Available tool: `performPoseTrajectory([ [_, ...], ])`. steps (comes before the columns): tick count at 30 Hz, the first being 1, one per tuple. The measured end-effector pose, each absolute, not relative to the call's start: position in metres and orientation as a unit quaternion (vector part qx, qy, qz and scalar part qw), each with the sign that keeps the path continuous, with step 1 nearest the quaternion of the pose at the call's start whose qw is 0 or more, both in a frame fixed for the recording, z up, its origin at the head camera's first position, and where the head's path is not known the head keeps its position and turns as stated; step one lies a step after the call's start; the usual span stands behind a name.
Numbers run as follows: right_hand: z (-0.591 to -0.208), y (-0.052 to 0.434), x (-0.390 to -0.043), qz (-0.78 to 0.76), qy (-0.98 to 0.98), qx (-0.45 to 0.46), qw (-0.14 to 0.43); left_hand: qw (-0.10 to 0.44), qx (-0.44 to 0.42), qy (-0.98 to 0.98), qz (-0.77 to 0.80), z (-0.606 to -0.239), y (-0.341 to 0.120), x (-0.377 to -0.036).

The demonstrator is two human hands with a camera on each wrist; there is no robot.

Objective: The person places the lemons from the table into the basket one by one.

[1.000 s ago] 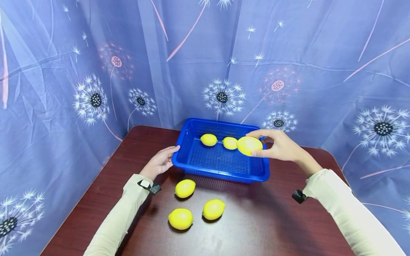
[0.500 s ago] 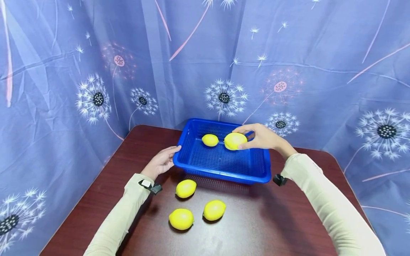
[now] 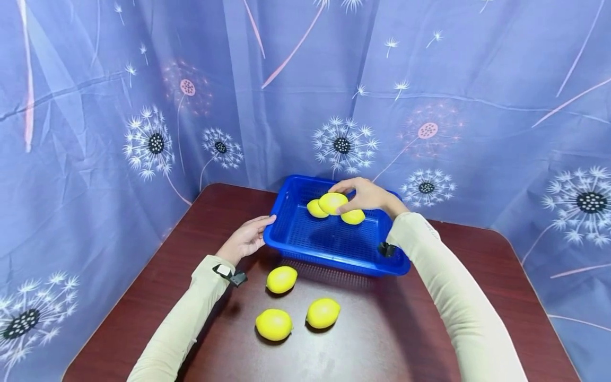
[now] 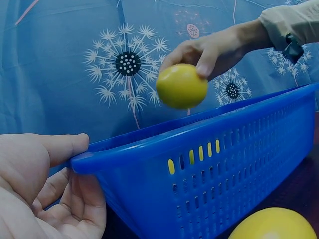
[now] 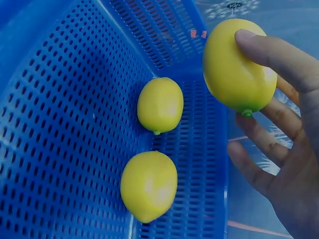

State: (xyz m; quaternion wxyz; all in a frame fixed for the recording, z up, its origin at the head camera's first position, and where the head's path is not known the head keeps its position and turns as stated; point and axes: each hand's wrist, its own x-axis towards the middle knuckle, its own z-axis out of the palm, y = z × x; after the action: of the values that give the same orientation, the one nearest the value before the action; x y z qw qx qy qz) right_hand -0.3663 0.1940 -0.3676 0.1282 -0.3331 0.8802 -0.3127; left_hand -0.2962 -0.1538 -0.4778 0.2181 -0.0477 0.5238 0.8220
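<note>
Head view: lemon (image 3: 332, 202) is pinched by right hand (image 3: 365, 194) over the far end of the blue basket (image 3: 334, 249), above two lemons inside. Left hand (image 3: 245, 240) curls round the basket's left rim. Lemon judged light, firm, slightly slick; best held across its middle.

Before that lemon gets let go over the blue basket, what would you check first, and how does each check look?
1. Right hand has a firm hold on the held lemon: ok, thumb and fingers pinch it.
2. Held lemon is over the blue basket, inside its rim: ok.
3. Held lemon is low enough to set down gently: not ok, the left wrist view shows it above the rim.
4. Landing spot is free: cannot tell; two lemons already lie on the basket floor close below.
5. Basket is steadied: ok, the left hand holds its left end.
6. Three loose lemons on the table lie away from both arms: ok.
</note>
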Motion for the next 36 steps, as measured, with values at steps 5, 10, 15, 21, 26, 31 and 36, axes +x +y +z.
performPoseTrajectory([
  [5,-0.38,0.183,-0.377,-0.312,0.882,-0.327,0.136,0.209,-0.058,0.524,0.824,-0.477,-0.152,-0.297],
  [10,-0.391,0.174,-0.384,-0.3,0.888,-0.318,0.146,0.211,-0.058,0.516,0.828,-0.478,-0.15,-0.296],
  [15,-0.402,0.163,-0.389,-0.285,0.889,-0.325,0.151,0.205,-0.059,0.516,0.829,-0.477,-0.15,-0.295],
  [21,-0.413,0.15,-0.393,-0.275,0.893,-0.318,0.159,0.205,-0.058,0.523,0.825,-0.475,-0.153,-0.294],
  [26,-0.42,0.139,-0.393,-0.266,0.895,-0.315,0.17,0.205,-0.061,0.529,0.821,-0.475,-0.154,-0.295],
  [31,-0.426,0.132,-0.393,-0.262,0.891,-0.32,0.186,0.203,-0.058,0.53,0.821,-0.477,-0.153,-0.295],
  [36,-0.426,0.126,-0.394,-0.238,0.896,-0.323,0.191,0.2,-0.058,0.533,0.82,-0.477,-0.153,-0.294],
])
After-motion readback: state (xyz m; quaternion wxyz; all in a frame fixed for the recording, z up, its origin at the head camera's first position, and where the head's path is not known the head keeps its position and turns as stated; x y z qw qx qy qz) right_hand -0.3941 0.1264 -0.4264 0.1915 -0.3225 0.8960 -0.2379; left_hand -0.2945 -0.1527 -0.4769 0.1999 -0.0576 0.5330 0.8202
